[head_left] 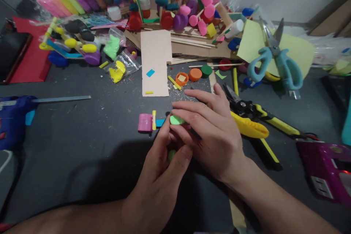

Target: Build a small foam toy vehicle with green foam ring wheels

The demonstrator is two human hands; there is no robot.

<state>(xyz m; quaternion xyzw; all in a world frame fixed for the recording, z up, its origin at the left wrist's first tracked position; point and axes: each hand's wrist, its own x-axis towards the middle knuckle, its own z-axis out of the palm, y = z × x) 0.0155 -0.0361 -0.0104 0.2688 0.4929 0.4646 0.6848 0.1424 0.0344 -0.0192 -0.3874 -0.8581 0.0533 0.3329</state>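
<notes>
Close to the table's middle, my left hand (161, 179) is curled around a small craft piece that its fingers partly hide. Out of its far left end stick a blue strip (160, 123), a short yellow tube (154, 120) set crosswise and a pink cylinder (145, 122). A light green disc (177, 120) shows at the fingertips, and a second green round part (171, 155) sits behind my left thumb. My right hand (216, 131) lies over the piece from the right, its lower fingers closed against the upper green disc and the others stretched out.
Yellow-handled pliers (246, 106) and a yellow-black cutter (270, 155) lie right of my hands. A blue glue gun (13, 120) is at left. Cardboard (156, 51), bottle caps (195, 75), blue-handled scissors (275, 53) and finished toy pieces (189, 11) fill the back.
</notes>
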